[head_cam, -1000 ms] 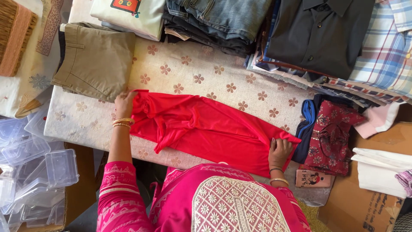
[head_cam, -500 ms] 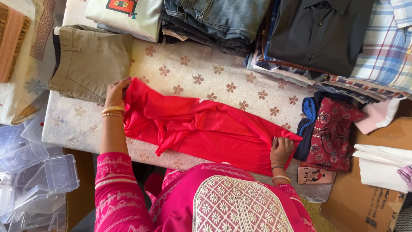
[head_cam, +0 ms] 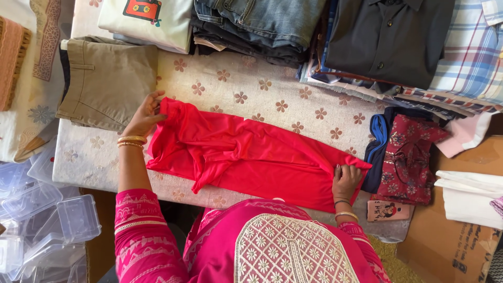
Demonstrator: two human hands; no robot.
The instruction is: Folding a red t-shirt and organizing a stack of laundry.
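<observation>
The left hand (head_cam: pixel 141 116) is pinching the upper corner of a red garment (head_cam: pixel 251 157), fingers pressed together on a fold of the cloth at its far left end. The right hand (head_cam: pixel 346 181) is gripping the opposite end near the table's front edge, fingers curled over the hem. Between the two hands the garment is lying stretched across the flowered table cover (head_cam: pixel 246 94), bunched and creased through the middle. Just beside the left hand a pair of khaki trousers (head_cam: pixel 107 84) is sitting folded; past the right hand a maroon patterned cloth (head_cam: pixel 406 157) is lying crumpled, with a small pink card (head_cam: pixel 387 210) below it. Folded jeans (head_cam: pixel 262 23), a dark shirt (head_cam: pixel 390 36) and a checked shirt (head_cam: pixel 471 57) are stacked along the far side. As I see it, the slippery fabric could slide out of either pinch, and the creases in the middle could get folded in; the front edge is also hanging close enough to slip off the table.
</observation>
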